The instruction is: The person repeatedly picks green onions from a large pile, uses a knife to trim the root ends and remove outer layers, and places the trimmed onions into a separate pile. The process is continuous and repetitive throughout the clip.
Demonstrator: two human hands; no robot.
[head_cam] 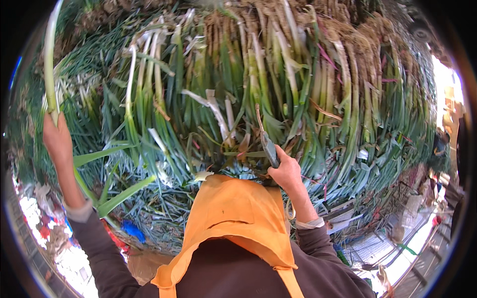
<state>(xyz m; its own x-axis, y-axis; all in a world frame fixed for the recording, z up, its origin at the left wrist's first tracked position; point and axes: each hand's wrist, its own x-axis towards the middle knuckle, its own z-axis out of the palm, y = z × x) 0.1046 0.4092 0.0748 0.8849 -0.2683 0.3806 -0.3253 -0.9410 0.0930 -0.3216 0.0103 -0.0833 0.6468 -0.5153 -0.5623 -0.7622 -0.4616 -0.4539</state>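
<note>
My left hand (58,138) is raised at the far left, closed around a long green onion (50,70). Its pale end points up, and its green leaves (115,195) hang down beside my forearm. In my right hand (287,168), near the middle, is the dark handle of a slim knife-like tool (267,143) with a brownish tip directed up and away. Under that tip lies a broad heap of green onions (257,74), with soil-covered roots (357,33) at the far side and leaves toward me. Several peeled white stalks (147,59) rest on the heap left of centre.
Loose peelings (214,111) are scattered over the heap in front of my orange apron (231,208). More leafy bundles (89,48) are piled at the far left. A blue plastic scrap (133,231) lies low on the left. Crates (372,249) stand at the lower right.
</note>
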